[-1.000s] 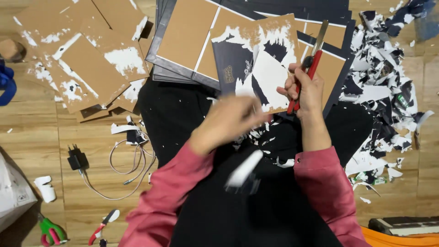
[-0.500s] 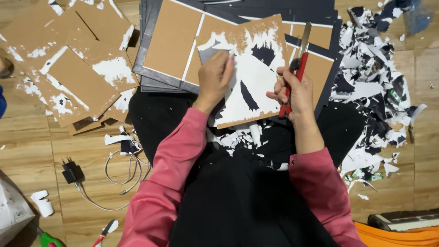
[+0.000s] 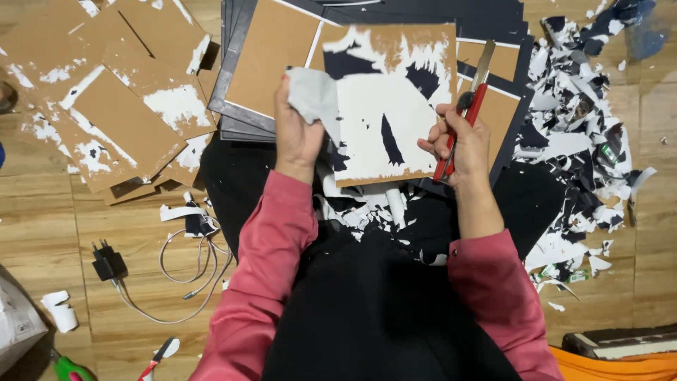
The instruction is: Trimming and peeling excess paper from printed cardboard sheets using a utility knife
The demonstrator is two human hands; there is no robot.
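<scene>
A brown cardboard panel (image 3: 395, 49) with torn white and dark paper still stuck on it rests tilted over my lap. My left hand (image 3: 296, 134) pinches a peeled flap of grey-white paper (image 3: 314, 95) at the panel's left edge, lifted off the board. My right hand (image 3: 462, 144) grips a red utility knife (image 3: 469, 113), blade pointing up along the panel's right edge. Both sleeves are pink-red, over black trousers.
A stack of dark-framed boards (image 3: 271, 49) lies behind the panel. Stripped cardboard pieces (image 3: 113, 113) are piled at the left. Torn paper scraps (image 3: 578, 141) heap at the right. A black charger with white cable (image 3: 109, 262), scissors (image 3: 70, 368) and a small cutter (image 3: 161, 356) lie on the wooden floor.
My left hand went from swinging in front of the panel to its left edge, then pulled a paper flap up off it. The right hand kept holding the knife.
</scene>
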